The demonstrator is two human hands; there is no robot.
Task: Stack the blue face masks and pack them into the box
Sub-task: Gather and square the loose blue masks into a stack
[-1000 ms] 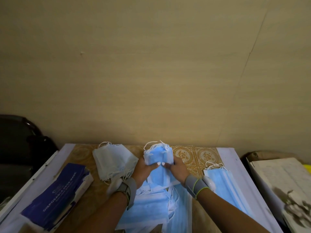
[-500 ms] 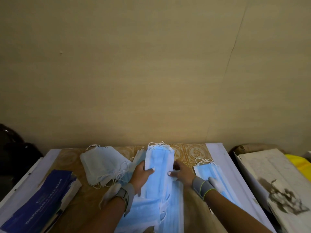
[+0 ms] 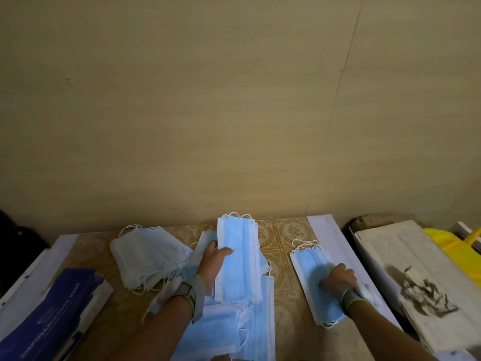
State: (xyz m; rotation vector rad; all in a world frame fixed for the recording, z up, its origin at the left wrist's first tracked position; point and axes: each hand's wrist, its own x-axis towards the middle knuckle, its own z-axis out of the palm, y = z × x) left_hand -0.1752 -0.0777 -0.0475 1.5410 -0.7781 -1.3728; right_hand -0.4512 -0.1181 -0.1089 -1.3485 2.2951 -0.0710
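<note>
Two hands on masks. Left hand [image 3: 212, 267] gripped aligned bundle of blue masks [image 3: 238, 259], thumb on top, above loose masks [image 3: 229, 327] at table's [image 3: 289, 285] near middle. Right hand [image 3: 338, 278], fingers curled, pressed second stack [image 3: 311, 269] near right edge; grasp itself unclear. Box [image 3: 49, 313] lay well apart at near-left corner; pale pile [image 3: 148, 259] towards far left. Risks judged: bundle fanning under one-sided grip; ear loops snagging; stack nudged off right edge.
</note>
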